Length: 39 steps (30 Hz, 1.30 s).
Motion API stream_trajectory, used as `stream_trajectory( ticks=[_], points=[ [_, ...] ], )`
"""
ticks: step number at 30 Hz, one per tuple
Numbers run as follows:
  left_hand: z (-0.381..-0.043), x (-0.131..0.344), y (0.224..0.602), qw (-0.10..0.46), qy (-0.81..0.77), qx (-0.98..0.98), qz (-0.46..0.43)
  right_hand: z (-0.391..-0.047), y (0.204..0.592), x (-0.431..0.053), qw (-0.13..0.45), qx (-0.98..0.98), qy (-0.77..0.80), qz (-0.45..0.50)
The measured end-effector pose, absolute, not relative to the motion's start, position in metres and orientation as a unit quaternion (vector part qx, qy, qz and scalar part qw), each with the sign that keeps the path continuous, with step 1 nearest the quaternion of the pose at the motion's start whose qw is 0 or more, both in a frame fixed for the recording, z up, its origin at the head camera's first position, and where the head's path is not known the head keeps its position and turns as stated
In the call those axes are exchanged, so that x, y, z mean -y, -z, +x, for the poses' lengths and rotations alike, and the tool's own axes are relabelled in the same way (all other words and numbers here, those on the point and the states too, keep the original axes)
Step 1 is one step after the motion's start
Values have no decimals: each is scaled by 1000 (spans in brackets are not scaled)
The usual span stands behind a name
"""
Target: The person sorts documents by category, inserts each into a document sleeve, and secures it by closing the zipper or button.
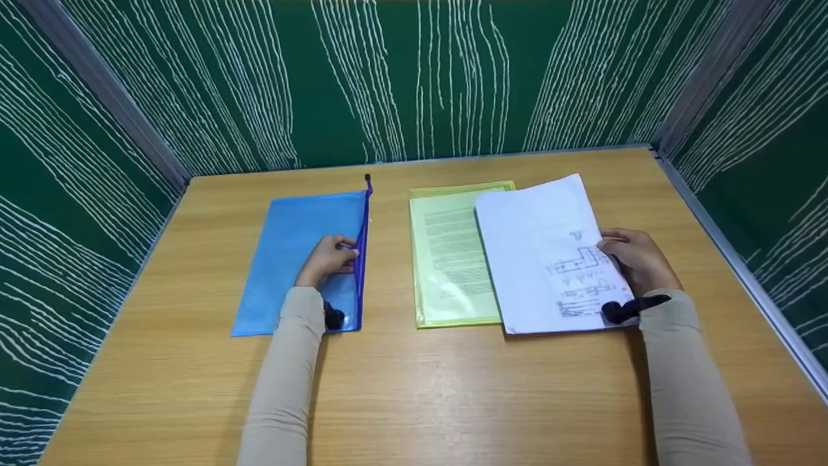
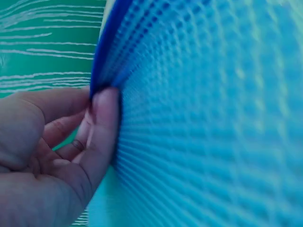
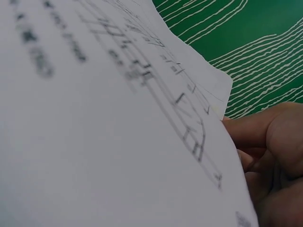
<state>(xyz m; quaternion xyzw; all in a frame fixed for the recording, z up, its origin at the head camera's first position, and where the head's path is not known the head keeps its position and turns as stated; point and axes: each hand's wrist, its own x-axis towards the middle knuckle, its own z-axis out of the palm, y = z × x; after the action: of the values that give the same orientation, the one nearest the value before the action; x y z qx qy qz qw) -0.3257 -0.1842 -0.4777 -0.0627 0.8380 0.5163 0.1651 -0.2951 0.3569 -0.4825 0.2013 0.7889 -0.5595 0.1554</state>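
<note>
A blue mesh zip pouch lies at the left of the table, its darker zip edge facing right. My left hand pinches that edge between thumb and fingers; the left wrist view shows the fingertips at the dark blue rim. On the right, my right hand grips the right edge of a white paper sheaf printed with drawings and text. In the right wrist view the paper bends near the fingers. The sheaf overlaps a yellow-edged clear folder with a printed page inside.
The wooden table runs toward the front. Green panels with white wavy lines stand at the back and both sides, with a grey metal rail along the right edge. A dark zip pull sticks out past the pouch's far corner.
</note>
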Motion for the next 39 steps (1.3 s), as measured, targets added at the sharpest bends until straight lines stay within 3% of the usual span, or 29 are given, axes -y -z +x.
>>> stream_trajectory(
  ticks=[10,17,27,39],
  points=[
    [-324,186,494,155,-633,-755,-73,-297,480,-351,151,-785,571,188],
    [-326,177,500,154,-685,-708,-75,-297,478,-348,138,-786,590,123],
    [-329,157,500,164,-701,-689,-81,-298,475,-335,152,-700,680,157],
    [-330,138,501,173,-718,-668,-89,-305,483,-321,170,-762,612,126]
  ],
)
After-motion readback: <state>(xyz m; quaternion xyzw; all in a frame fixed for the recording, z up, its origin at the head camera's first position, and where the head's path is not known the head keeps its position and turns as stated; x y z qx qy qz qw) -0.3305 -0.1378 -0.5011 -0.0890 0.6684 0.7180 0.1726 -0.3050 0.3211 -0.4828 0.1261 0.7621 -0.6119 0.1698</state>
